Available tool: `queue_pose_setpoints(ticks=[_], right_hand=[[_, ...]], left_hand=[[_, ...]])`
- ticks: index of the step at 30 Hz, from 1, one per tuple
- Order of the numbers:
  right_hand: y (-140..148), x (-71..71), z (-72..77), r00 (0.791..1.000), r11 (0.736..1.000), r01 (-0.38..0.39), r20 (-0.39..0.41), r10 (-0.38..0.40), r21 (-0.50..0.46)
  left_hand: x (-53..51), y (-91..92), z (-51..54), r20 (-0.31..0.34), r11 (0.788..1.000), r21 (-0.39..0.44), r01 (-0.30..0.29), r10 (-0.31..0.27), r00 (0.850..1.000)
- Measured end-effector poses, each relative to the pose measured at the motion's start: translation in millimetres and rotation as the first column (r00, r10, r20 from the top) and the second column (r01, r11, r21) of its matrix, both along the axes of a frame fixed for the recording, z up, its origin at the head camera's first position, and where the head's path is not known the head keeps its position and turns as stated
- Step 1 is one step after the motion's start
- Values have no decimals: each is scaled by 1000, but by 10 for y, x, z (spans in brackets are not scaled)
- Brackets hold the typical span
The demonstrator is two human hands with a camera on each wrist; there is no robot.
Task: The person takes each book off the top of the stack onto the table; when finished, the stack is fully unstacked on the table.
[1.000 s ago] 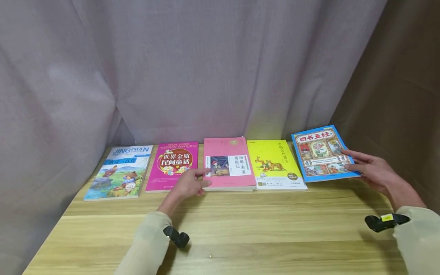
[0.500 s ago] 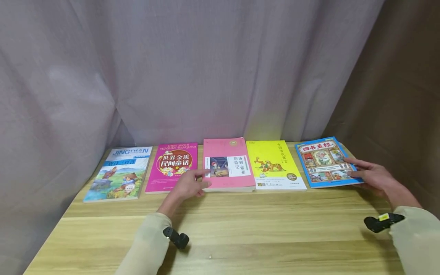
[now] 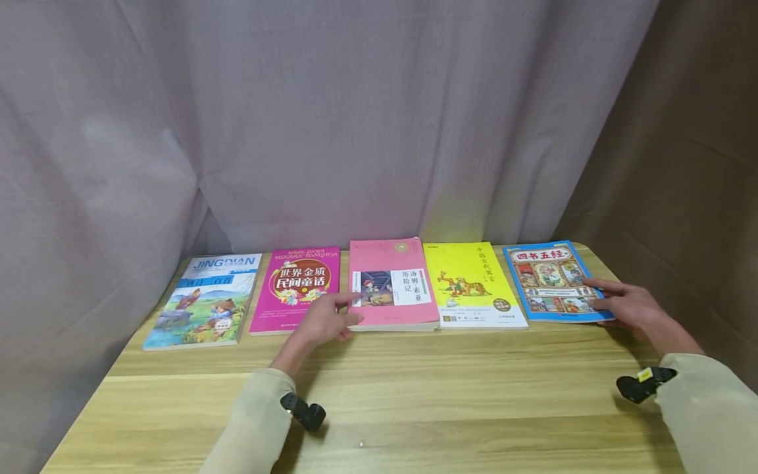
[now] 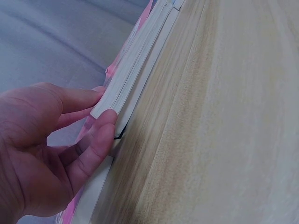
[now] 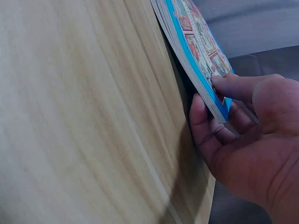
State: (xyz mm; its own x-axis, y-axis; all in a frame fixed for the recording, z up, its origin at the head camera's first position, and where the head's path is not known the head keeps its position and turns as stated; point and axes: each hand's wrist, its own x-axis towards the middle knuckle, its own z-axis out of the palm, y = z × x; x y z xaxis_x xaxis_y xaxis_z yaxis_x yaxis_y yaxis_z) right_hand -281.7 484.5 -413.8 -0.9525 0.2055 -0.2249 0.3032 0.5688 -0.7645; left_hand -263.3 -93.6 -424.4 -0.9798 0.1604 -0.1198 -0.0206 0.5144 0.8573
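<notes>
At the right end of a row of books on the wooden table, my right hand (image 3: pixel 633 308) pinches a blue-bordered book (image 3: pixel 551 283) by its right side. In the right wrist view the thumb lies on the cover, the fingers go under the edge, and this corner is slightly off the table. My left hand (image 3: pixel 324 318) grips the lower left corner of a thick pink book (image 3: pixel 393 253) in the middle of the row. From the left wrist, its fingers (image 4: pixel 100 140) show against the page edges (image 4: pixel 124 84); the pink book seems to lie flat.
A yellow book (image 3: pixel 468 270) lies between the pink and blue ones. Left of the pink book are a magenta book (image 3: pixel 278 309) and a light-blue illustrated book (image 3: pixel 204 309). Grey curtains (image 3: pixel 320 118) hang behind the wooden table (image 3: pixel 414 395).
The blue-bordered book, held in my right hand, has come down towards the table and shifted, now straighter and close beside the yellow book. My left hand has stayed at the pink book.
</notes>
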Motion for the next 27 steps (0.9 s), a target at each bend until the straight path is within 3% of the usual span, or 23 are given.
queue_pose_setpoints(ticks=[12,27], right_hand=[[-56,-54,10,1000,1000,19,7,-19,1],[-65,-121,-23,999,998,17,-30,-15,66]], left_hand=[[12,-10,2,-11,1000,3,27,-26,1000],[-5,-12,-21,-7,1000,10,17,-17,1000]])
